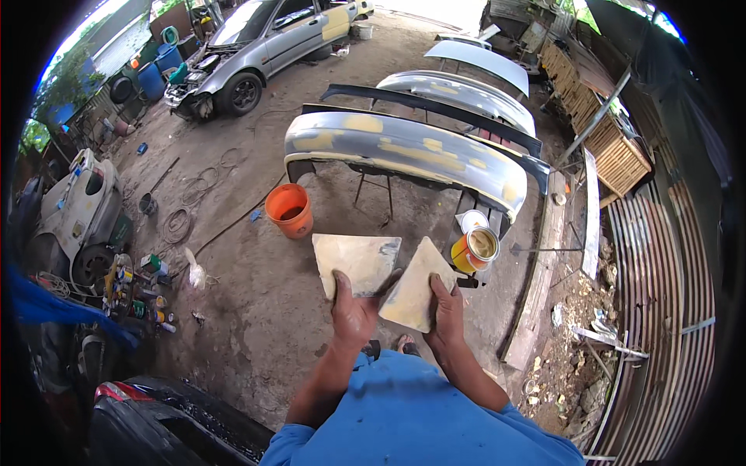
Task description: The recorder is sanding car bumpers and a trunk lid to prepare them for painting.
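Observation:
My left hand (pixel 350 314) holds a flat squarish plate (pixel 356 260), cream with grey smudges along one edge, by its lower edge, thumb on top. My right hand (pixel 443 311) grips a second cream plate (pixel 412 291), tilted with a corner upward. The two plates are held side by side in front of my body. Just beyond my right hand, an open yellow can (pixel 472 252) of tan paste sits on a dark slatted bench (pixel 478 206), with a round white lid (pixel 472 220) behind it. An orange bucket (pixel 289 210) with dark contents stands on the ground ahead to the left.
Bumpers with yellow patches (pixel 404 159) rest on stands ahead. A silver car (pixel 287 43) stands behind at left. Cans (pixel 155 287), coiled hose (pixel 177 225) and car parts (pixel 85 202) lie left. A wooden beam (pixel 528 311) and corrugated sheets (pixel 657 311) line the right.

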`<act>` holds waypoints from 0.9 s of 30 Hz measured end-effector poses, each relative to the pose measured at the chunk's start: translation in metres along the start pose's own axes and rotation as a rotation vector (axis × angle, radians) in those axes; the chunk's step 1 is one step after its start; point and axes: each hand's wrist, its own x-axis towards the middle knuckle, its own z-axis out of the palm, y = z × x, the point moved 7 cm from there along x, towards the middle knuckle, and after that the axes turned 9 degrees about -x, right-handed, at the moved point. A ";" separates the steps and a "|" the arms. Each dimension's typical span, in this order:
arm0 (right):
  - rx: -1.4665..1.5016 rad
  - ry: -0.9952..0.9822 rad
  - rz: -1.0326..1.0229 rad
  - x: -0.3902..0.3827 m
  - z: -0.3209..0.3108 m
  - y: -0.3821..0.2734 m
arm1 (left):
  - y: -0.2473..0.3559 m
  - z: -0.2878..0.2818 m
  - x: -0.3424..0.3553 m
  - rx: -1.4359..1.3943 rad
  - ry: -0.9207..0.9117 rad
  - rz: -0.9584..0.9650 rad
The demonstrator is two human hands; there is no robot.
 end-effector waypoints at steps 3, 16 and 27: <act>-0.028 0.089 -0.114 -0.003 0.001 -0.007 | -0.009 -0.007 -0.016 0.246 -0.001 0.146; -0.757 0.076 -0.615 0.018 0.011 -0.043 | 0.020 0.004 -0.022 1.473 -0.165 0.046; -0.833 -0.171 -0.600 0.028 0.047 -0.041 | 0.012 -0.046 -0.032 1.389 -0.208 -0.345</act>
